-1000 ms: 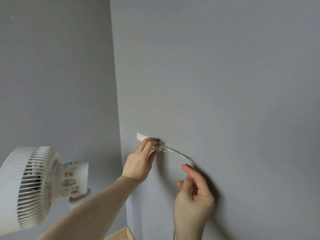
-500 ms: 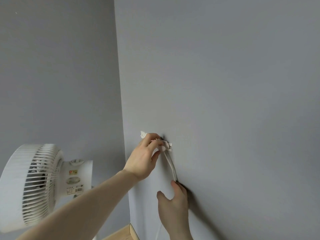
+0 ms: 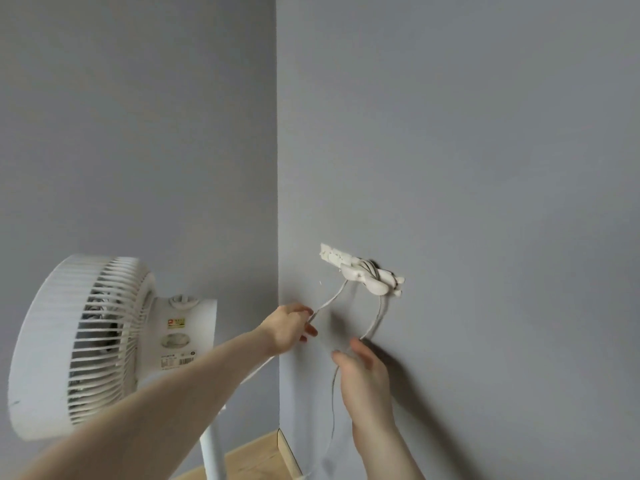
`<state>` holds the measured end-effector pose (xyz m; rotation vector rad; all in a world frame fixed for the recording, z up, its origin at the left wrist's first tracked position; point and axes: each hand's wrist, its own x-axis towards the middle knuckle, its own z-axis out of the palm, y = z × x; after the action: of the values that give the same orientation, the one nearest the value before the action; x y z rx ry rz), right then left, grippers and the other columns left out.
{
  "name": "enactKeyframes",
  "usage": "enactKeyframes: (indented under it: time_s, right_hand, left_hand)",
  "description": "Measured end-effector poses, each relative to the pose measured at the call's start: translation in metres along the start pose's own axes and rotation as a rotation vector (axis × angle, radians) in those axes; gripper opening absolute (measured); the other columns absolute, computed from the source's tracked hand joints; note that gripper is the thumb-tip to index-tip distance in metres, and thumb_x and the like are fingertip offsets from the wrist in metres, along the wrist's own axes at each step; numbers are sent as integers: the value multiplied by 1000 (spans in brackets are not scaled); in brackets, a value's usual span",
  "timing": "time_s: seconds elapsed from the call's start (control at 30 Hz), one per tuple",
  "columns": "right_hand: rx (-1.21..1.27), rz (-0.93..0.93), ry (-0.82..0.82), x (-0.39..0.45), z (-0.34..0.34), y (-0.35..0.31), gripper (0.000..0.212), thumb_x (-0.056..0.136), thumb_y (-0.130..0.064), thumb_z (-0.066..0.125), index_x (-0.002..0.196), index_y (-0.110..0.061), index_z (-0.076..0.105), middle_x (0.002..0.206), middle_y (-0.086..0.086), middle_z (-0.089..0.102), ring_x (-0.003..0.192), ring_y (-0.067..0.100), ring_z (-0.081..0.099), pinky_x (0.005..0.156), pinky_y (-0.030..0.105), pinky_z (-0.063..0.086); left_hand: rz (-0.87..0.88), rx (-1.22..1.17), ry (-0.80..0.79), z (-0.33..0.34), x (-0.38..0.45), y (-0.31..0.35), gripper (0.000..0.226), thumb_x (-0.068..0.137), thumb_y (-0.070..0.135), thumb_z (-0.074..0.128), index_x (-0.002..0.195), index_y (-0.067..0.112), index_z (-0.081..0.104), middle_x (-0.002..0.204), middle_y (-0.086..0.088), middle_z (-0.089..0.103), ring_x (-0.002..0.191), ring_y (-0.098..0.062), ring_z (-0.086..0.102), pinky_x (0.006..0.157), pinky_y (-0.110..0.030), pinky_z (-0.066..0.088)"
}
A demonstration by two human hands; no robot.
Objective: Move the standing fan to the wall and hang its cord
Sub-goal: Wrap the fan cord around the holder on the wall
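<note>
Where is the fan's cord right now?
In the head view, the cord is looped over the white hook rack on the right-hand wall, right of the fan. Below the rack the left hand pinches one strand and the right hand holds the other.

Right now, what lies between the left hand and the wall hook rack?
Head view: one taut stretch of white cord runs from the left hand up to the hook rack; behind it is bare grey wall.

I count one fan (image 3: 79, 344) on one pole (image 3: 213, 452), one cord (image 3: 332, 403), and one hook rack (image 3: 360, 271) on the wall (image 3: 485, 168). Two labels (image 3: 176, 322) sit on the fan's back. My two grips: left (image 3: 289, 327), right (image 3: 363, 372).
</note>
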<state>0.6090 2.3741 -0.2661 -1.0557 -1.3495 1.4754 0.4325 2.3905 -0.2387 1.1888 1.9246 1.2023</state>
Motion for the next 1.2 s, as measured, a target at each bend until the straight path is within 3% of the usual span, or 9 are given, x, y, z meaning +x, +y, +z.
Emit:
enactKeyframes:
  time_s: [0.1, 0.3, 0.4, 0.53, 0.67, 0.8, 1.07, 1.13, 1.2]
  right_hand:
    - [-17, -24, -34, 11, 9, -1, 58, 89, -21, 68, 144, -21, 53, 148, -1, 53, 137, 14, 49, 105, 29, 37]
    - [-110, -87, -100, 23, 18, 0, 68, 88, -30, 66, 152, -28, 42, 156, -9, 43, 143, 10, 40, 117, 40, 35]
    - [-140, -103, -123, 26, 18, 0, 69, 89, -33, 66, 153, -31, 39, 157, -12, 39, 145, 8, 37, 118, 38, 34]
    - [-153, -105, -156, 28, 18, -2, 68, 90, -30, 66, 152, -37, 39, 150, -16, 47, 138, 5, 45, 114, 35, 36]
    - [-169, -143, -139, 23, 15, -4, 61, 91, -27, 68, 147, -40, 47, 150, -24, 43, 138, -1, 40, 113, 29, 34]
    - [-230, -179, -56, 15, 4, -7, 54, 90, -29, 67, 139, -46, 52, 150, -19, 42, 140, 0, 37, 118, 37, 34]
    - [-241, -206, 1, 2, -18, -15, 56, 90, -23, 66, 138, -47, 50, 136, -16, 54, 126, -5, 49, 96, 24, 45]
    - [-232, -236, 16, -1, -23, -19, 57, 91, -22, 66, 139, -47, 50, 131, -15, 56, 118, -14, 51, 81, 14, 45]
    - [-213, -270, 30, -3, -27, -22, 58, 91, -21, 67, 139, -48, 50, 128, -17, 57, 107, -24, 52, 77, 13, 47]
  left_hand:
    - [-19, 28, -115, 4, 6, -4, 32, 101, 13, 35, 123, 7, 57, 90, -11, 79, 85, -27, 74, 106, -38, 46]
    - [-13, -6, -216, 7, 22, -7, 39, 99, 10, 29, 115, 12, 64, 96, -9, 79, 103, -28, 72, 108, -48, 46]
    - [14, 8, -209, 5, 25, -7, 40, 97, 9, 31, 109, 15, 68, 95, -13, 79, 108, -34, 69, 106, -51, 47]
    - [-10, -22, -298, 4, 27, -7, 48, 91, 6, 27, 118, 10, 66, 100, -8, 79, 113, -31, 68, 107, -48, 48]
    - [19, -87, -217, 4, 29, -7, 48, 93, 6, 30, 118, 17, 70, 106, 3, 78, 109, -19, 69, 104, -41, 50]
    - [48, -191, -140, 6, 30, -1, 44, 97, 9, 40, 127, 30, 65, 121, 6, 71, 115, -14, 64, 99, -33, 49]
    - [62, -422, -4, 9, 33, 12, 54, 96, 5, 35, 140, 30, 54, 140, 6, 52, 126, -18, 54, 96, -36, 48]
    - [78, -475, 35, 4, 35, 17, 53, 98, 4, 32, 141, 27, 53, 142, 3, 51, 127, -21, 54, 94, -36, 49]
    - [108, -480, 41, -3, 37, 22, 53, 98, 3, 32, 139, 29, 53, 145, 2, 50, 126, -20, 55, 95, -37, 51]
